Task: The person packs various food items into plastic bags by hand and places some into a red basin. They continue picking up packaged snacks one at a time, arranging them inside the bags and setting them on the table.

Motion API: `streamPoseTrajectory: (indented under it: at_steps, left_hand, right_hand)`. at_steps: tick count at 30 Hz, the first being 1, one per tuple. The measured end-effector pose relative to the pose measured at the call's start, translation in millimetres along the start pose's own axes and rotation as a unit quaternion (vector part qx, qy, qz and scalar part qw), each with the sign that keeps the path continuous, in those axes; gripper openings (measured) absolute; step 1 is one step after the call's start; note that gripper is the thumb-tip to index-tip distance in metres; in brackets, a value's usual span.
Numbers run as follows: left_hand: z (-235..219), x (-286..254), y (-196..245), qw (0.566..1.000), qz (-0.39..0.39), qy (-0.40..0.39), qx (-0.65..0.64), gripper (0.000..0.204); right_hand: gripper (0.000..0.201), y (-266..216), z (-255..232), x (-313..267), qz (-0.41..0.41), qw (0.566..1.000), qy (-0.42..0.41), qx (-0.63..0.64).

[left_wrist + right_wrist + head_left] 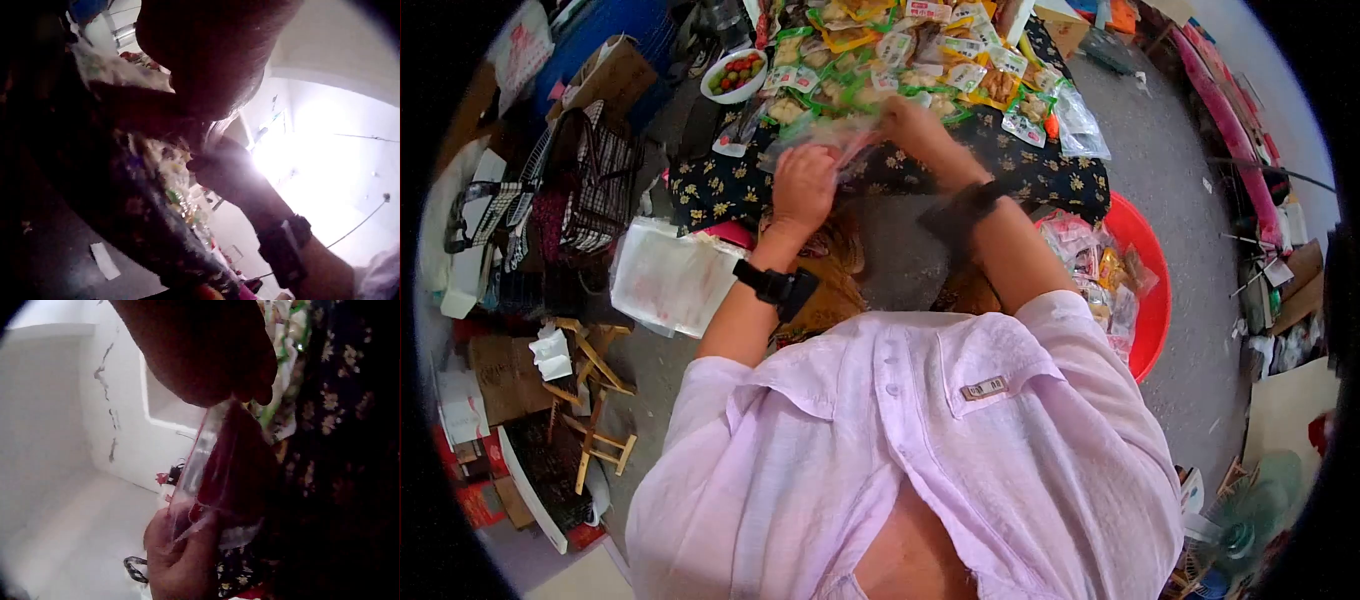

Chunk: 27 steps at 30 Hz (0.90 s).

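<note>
At the near edge of the table both hands hold one clear plastic bag point(832, 137) stretched between them. My left hand point(805, 182) grips its left end and my right hand point(906, 122) pinches its right end. In the right wrist view the right hand point(250, 394) pinches the top of the bag point(219, 469), which shows a red strip along its edge. There the left hand point(181, 550) holds its lower corner. The left wrist view is dark, showing the left hand point(200, 62) close up and the right hand point(222, 169) beyond it. Whether the bag holds anything I cannot tell.
The table point(1060, 175) has a black floral cloth and carries several snack packets point(920, 60) and a white bowl point(735, 73). A red basin point(1152, 300) of packets sits at the right. A stack of clear bags point(670, 278), a checked bag point(595, 185) and a wooden stool point(595, 395) stand at the left.
</note>
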<state>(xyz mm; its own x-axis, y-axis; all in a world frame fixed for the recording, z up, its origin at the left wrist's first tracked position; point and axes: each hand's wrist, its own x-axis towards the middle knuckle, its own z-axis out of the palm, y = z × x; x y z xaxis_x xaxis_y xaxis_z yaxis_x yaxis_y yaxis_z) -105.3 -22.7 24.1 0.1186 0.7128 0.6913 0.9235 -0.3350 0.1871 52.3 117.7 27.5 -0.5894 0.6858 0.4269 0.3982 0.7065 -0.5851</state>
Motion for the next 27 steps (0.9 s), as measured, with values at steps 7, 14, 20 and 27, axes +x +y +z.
streamPoseTrajectory:
  at_steps: [7, 14, 20, 27]
  left_hand:
    - [-42.9, 33.0, 0.7, 0.884, -0.225, -0.007, -0.409, 0.012]
    - [-55.4, 54.0, 25.6, 0.729, -0.242, 0.039, -0.64, 0.009]
    - [-57.6, 52.3, 35.8, 0.792, -0.224, -0.038, -0.566, 0.014]
    - [-35.8, 36.4, 46.2, 0.712, -0.267, -0.059, -0.647, 0.021]
  right_hand:
    - [0.019, -48.4, -60.8, 22.2, -0.03, 0.996, 0.011, 0.08]
    - [0.014, -73.0, -94.7, 2.3, 0.021, 0.97, 0.036, 0.238]
    - [0.012, -71.6, -103.1, -34.1, 0.05, 0.954, 0.02, 0.295]
    - [0.011, -73.2, -102.7, -42.4, -0.024, 0.983, 0.042, 0.177]
